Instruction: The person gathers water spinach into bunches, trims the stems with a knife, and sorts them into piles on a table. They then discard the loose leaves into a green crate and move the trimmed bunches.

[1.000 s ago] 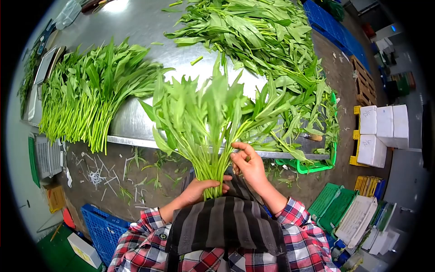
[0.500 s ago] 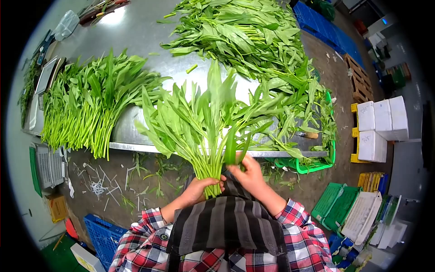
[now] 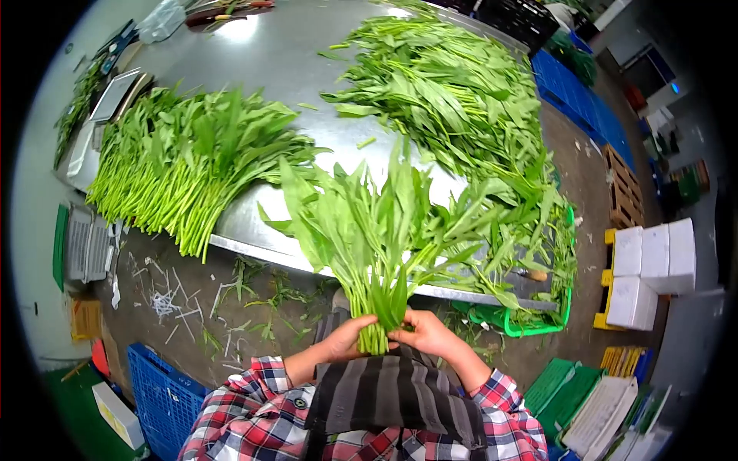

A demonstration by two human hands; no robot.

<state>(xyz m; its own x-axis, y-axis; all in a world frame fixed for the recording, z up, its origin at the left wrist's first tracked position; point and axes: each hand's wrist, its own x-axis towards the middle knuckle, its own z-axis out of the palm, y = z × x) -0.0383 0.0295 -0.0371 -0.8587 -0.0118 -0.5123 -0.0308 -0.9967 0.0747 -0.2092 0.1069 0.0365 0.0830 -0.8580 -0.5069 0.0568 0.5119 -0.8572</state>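
A steel counter [image 3: 284, 61] stands over a littered concrete floor [image 3: 192, 307]. Two heaps of leafy greens lie on the counter: one tidy pile [image 3: 184, 165] toward its left end, stem ends at the near edge, and one loose heap [image 3: 453, 100] running to the right end. A single bunch of greens [image 3: 369, 230] stands upright just off the near edge. Its stems sit between two hands: the left hand [image 3: 344, 340] is wrapped around the stem ends, and the right hand [image 3: 427, 336] is closed on them from the other side, touching. One blue crate [image 3: 165, 388] sits on the floor to the left.
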